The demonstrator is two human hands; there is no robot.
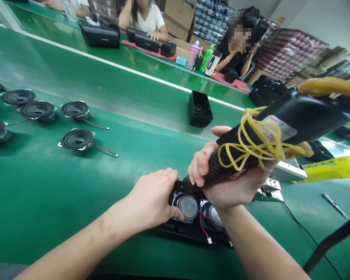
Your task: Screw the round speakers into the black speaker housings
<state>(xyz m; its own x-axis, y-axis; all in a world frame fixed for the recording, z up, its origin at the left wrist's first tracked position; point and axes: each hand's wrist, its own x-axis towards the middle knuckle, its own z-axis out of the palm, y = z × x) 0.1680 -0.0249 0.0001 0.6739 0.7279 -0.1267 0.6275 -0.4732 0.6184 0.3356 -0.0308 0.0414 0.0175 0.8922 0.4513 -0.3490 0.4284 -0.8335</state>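
Observation:
My right hand is wrapped round a black electric screwdriver with yellow rubber bands tangled about its body. The tool slants down toward the far edge of a black speaker housing; my fingers hide its tip. Two speaker drivers sit in the housing, magnets up: one beside my left thumb, the other partly behind my right wrist. Red and black leads with white plugs trail from them. My left hand grips the housing's left end, thumb against the left driver.
Several loose speaker drivers lie on the green bench at left. An open black box stands farther back. At right are a yellow strip and a cable. Co-workers sit across the bench near finished-looking black speakers and bottles.

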